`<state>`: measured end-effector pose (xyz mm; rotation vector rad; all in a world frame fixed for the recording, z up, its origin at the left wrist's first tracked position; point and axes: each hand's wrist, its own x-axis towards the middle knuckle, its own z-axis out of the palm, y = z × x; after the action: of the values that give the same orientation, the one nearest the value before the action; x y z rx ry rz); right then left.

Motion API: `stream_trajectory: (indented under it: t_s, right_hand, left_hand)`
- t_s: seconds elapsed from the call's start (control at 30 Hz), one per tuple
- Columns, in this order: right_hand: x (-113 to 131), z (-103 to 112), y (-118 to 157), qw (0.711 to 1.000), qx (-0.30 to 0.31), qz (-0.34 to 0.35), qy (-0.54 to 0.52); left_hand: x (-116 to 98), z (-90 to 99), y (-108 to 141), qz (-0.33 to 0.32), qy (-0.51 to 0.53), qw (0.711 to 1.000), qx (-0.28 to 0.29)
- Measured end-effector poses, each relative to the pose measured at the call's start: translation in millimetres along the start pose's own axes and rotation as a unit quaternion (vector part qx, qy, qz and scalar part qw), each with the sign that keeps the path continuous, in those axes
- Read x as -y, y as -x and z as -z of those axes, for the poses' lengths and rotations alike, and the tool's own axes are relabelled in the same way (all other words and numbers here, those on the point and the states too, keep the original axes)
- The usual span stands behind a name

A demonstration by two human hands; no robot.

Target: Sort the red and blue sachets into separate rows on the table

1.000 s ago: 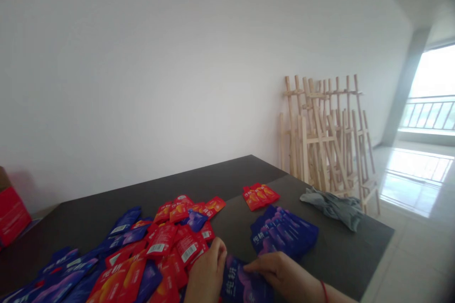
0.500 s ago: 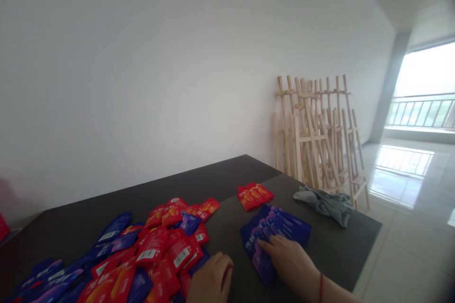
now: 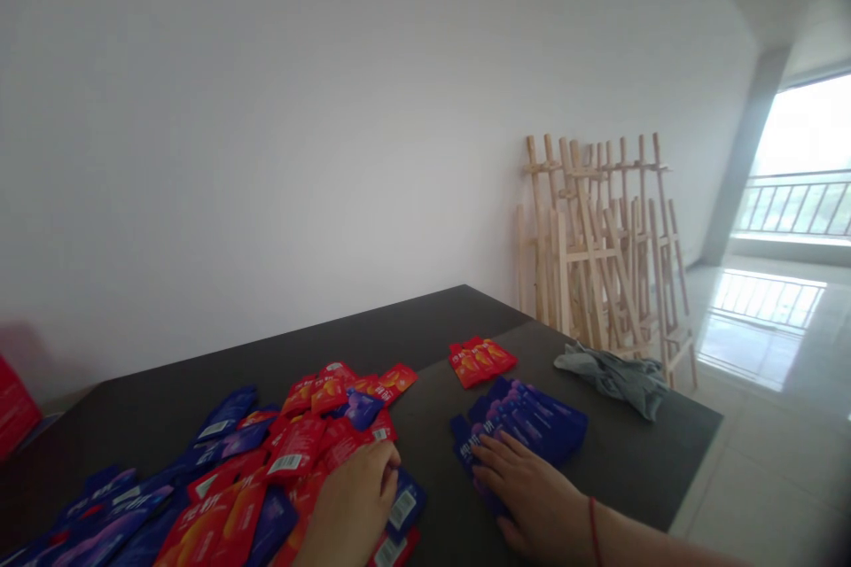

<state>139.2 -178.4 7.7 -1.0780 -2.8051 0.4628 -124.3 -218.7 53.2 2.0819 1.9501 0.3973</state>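
My left hand is over the right side of a heap of red packets and blue packets. Its fingers are curled together, and what they hold, if anything, is hidden. Right beside it lies a blue packet with its barcode side up. My right hand rests with fingers stretched over the near-left end of a fanned row of dark blue packets. Past that row lies a smaller overlapping group of red packets.
The dark table stands along a white wall. A crumpled grey cloth lies near its right edge. Several wooden easels lean behind the far right corner. A red object shows at the far left edge.
My left hand has moved left onto the heap, uncovering a blue packet beside it. My right hand's fingers have flattened over the blue row. The camera view has shifted slightly.
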Motion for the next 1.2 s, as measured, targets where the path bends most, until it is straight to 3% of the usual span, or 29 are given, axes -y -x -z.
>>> stream_trajectory:
  t_s: [0.13,0.23,0.43,0.6,0.73,0.83,0.97,1.1,1.2]
  right_hand:
    - [0,4,2,1.0,0.011,-0.008,-0.001]
    - [-2,4,1,1.0,0.022,-0.004,0.007]
    - [-7,-1,2,1.0,0.01,0.003,0.016]
    - [-1,2,6,1.0,-0.018,-0.006,0.011]
    - [18,11,2,0.998,-0.064,-0.005,-0.016]
    - [38,14,-6,0.988,-0.119,-0.014,-0.093]
    - [54,13,-18,0.97,-0.108,0.004,-0.219]
    - [46,13,-21,0.957,-0.088,-0.023,-0.275]
    - [29,9,-21,0.945,-0.096,-0.063,-0.306]
  left_hand:
    - [3,-0.9,5,-0.062,-0.067,0.992,0.088]
    - [2,-10.4,6,-0.098,-0.111,0.983,0.11]
    - [9,-27.9,-4,-0.136,-0.134,0.979,0.078]
    - [3,-28.0,-8,-0.152,-0.117,0.981,0.037]
    - [-12,-25.6,-4,-0.149,-0.046,0.988,0.024]
    - [-19,-27.2,-1,-0.157,0.065,0.984,0.047]
    - [-20,-28.5,-1,-0.145,0.222,0.958,0.107]
    - [-12,-26.0,-4,-0.059,0.246,0.962,0.102]
    - [-4,-23.5,-8,-0.065,0.331,0.933,0.128]
